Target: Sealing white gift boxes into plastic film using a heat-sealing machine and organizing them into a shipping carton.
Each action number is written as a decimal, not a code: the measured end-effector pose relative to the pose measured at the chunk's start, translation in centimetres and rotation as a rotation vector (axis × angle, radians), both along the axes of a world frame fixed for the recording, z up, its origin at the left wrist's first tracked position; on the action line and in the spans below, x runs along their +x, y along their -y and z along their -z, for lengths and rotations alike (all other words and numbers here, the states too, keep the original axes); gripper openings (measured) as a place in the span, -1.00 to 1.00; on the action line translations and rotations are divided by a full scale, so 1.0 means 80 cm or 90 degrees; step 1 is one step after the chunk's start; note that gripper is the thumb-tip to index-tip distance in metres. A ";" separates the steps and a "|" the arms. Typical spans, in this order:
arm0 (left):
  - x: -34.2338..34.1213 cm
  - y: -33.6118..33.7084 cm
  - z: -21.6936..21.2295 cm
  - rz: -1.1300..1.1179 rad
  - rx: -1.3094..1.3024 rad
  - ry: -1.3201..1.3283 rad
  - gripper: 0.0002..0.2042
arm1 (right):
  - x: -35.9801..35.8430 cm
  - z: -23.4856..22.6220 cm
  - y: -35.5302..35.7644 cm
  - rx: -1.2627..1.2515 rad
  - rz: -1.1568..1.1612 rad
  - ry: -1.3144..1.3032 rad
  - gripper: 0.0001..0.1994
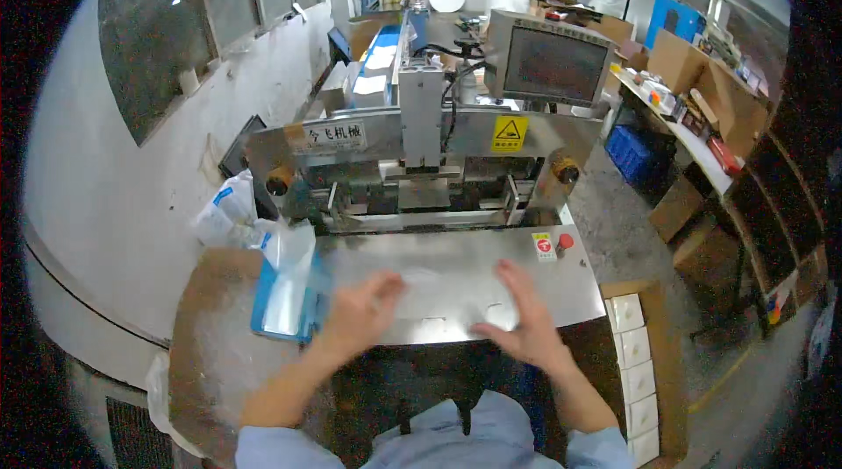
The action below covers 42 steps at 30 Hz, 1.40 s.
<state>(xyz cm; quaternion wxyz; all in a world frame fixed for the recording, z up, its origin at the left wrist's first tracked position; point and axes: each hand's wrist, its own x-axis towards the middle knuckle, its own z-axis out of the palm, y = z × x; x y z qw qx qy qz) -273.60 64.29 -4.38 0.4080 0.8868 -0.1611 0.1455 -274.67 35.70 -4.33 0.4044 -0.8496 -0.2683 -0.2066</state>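
My left hand hovers over the shiny steel machine table, fingers apart and blurred by motion, holding nothing I can make out. Just left of it sits a blue tray holding clear plastic bags. My right hand is spread flat over the table's front right part, fingers apart, nothing in it. Between the hands lies a faint clear or pale packet on the steel, hard to make out.
Behind the table stands the packaging machine with a yellow warning sticker and a grey screen. A red button sits at the table's right. White boxes line a carton at my right. Cardboard lies left; shelves with cartons stand far right.
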 end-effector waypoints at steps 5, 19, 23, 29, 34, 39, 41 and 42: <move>-0.042 0.065 -0.004 0.120 -0.117 -0.071 -0.72 | 0.008 0.011 -0.019 -0.065 -0.086 -0.156 -0.71; -0.072 0.073 0.061 0.082 -0.426 -0.417 -0.83 | -0.032 0.033 0.009 -0.019 -0.212 -0.394 -0.84; -0.078 0.073 0.055 0.155 -0.442 -0.521 -0.80 | -0.037 0.038 0.024 0.052 -0.118 -0.181 -0.89; -0.089 0.075 0.109 0.104 -0.220 -0.548 -0.64 | -0.040 0.047 0.030 0.026 -0.173 -0.110 -0.92; -0.058 0.092 0.049 0.277 0.050 -0.002 -0.47 | -0.023 0.052 0.030 -0.204 -0.229 -0.109 -0.86; -0.020 0.092 0.048 0.372 0.146 -0.114 -0.50 | -0.009 0.055 0.026 -0.229 -0.249 -0.052 -0.89; -0.015 0.087 0.065 0.412 0.225 -0.159 -0.48 | -0.010 0.059 0.030 -0.242 -0.253 -0.103 -0.90; -0.015 0.088 0.075 0.424 0.187 -0.095 -0.46 | -0.008 0.060 0.032 -0.263 -0.258 -0.127 -0.89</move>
